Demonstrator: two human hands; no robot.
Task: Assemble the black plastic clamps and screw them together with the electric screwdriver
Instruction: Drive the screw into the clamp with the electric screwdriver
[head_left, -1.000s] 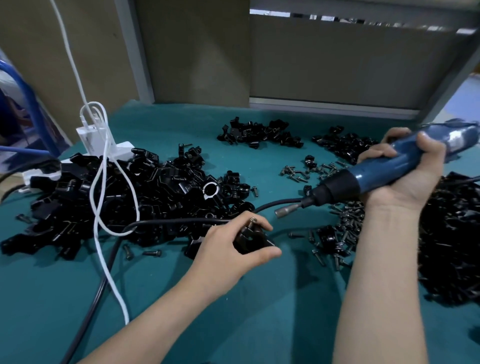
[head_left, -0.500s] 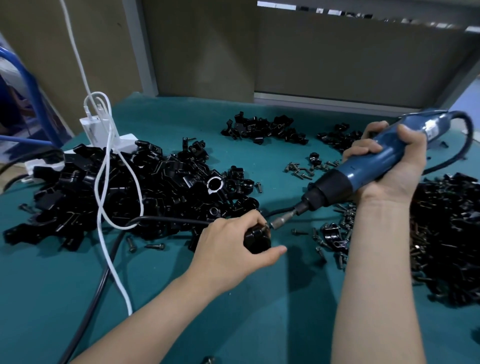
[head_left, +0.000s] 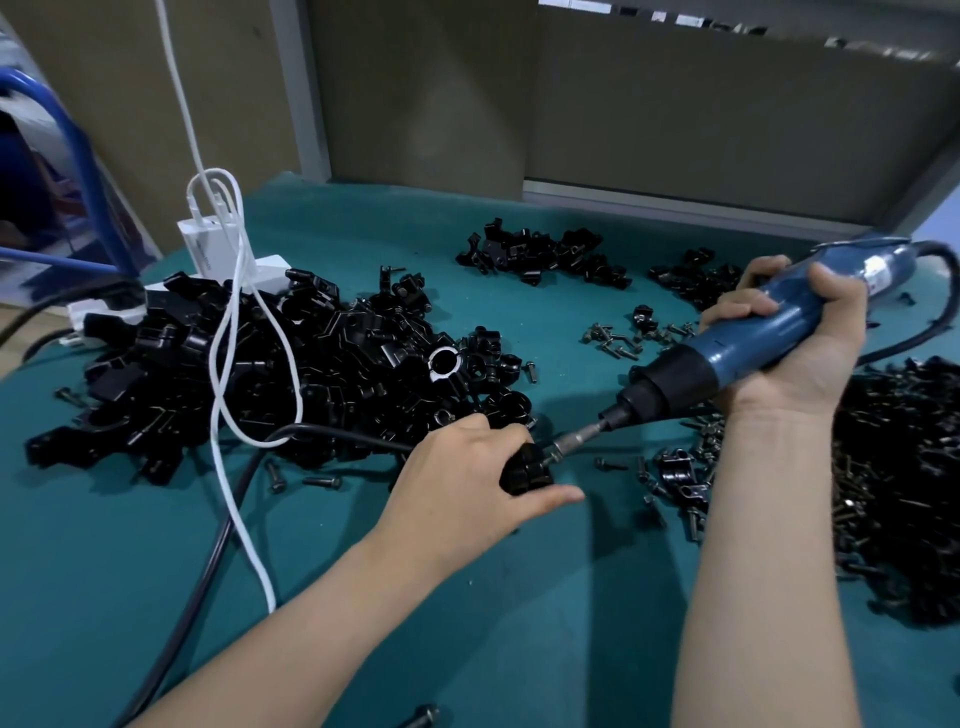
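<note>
— While the left hand (head_left: 457, 483) pinches a black clamp (head_left: 524, 470) at the counter (head_left: 104, 545), where is the screwdriver (head_left: 727, 348)?
— The right hand (head_left: 800, 358) grips it, bit (head_left: 574, 439) touching the clamp; its label (head_left: 878, 270) is too blurred to read.

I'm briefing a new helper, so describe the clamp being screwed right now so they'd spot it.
On the green table, just right of the biggest black pile, the left hand grips one black clamp. It alone, unlike loose ones nearby, meets the bit of the blue screwdriver.
</note>
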